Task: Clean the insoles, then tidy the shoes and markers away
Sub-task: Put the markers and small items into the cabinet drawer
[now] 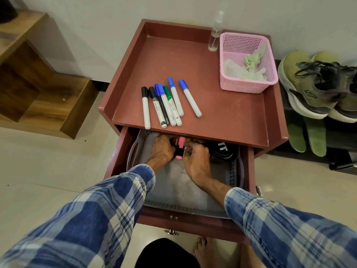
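As hands (162,149) (197,157) grip highlighters (180,147), drawer (193,219) back hidden

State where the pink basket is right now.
In the head view, the pink basket sits in the far right corner of the cabinet top, just right of the clear spray bottle and left of the green shoes.
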